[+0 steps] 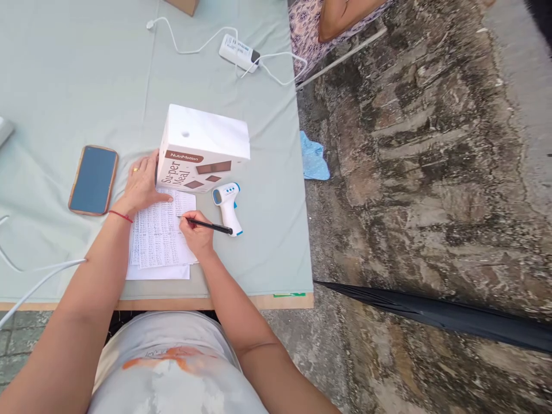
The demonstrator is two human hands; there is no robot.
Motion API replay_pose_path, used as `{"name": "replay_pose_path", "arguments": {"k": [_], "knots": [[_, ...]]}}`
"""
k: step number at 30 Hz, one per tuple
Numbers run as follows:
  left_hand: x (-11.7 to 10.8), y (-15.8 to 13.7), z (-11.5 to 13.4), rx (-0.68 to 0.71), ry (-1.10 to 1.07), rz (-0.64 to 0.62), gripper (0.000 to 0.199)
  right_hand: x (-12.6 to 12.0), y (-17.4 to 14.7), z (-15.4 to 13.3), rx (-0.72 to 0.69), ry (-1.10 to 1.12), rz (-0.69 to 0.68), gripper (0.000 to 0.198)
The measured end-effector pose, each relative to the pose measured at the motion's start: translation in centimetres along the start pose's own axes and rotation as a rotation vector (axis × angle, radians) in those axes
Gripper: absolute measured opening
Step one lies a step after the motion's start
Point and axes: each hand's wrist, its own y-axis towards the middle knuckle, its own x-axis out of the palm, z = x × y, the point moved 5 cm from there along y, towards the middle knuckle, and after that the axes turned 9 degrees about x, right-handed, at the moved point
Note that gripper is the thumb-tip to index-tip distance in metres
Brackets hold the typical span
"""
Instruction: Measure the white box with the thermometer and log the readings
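My right hand (197, 233) is closed around a black pen (215, 226), its tip on a handwritten sheet of paper (153, 238). Dense rows of writing fill that sheet, which lies over other white paper. My left hand (144, 183) rests with fingers stretched along the left side of a white NutriMotion Super Meal box (202, 149) and its thumb out over the sheet; some fingertips are hidden. The box stands just beyond the paper. Close to the right of the pen lies a white and blue infrared thermometer (228, 210).
A phone (92, 179) lies left of my left hand. Farther back are a white power bank (239, 53) and a white cable (185, 52). The cloth-covered table (271, 241) ends at the right, beside a stone wall (414, 172) and a blue cloth (314, 156).
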Motion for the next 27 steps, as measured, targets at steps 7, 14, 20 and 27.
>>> {"name": "replay_pose_path", "arguments": {"k": [7,14,20,27], "knots": [[0.17,0.02,-0.18,0.01,0.012,0.01,0.127,-0.07,-0.06,0.12,-0.002,-0.017,0.025,0.015],[0.05,0.01,-0.04,0.003,0.037,-0.001,0.125,-0.35,-0.12,0.25,-0.001,0.014,0.067,0.016],[0.03,0.02,0.04,0.007,0.023,0.001,0.125,-0.22,-0.05,0.31,0.019,-0.011,0.046,0.015],[0.11,0.04,-0.1,-0.003,0.018,0.005,0.127,-0.24,-0.06,0.08,0.028,-0.026,0.039,0.012]]}}
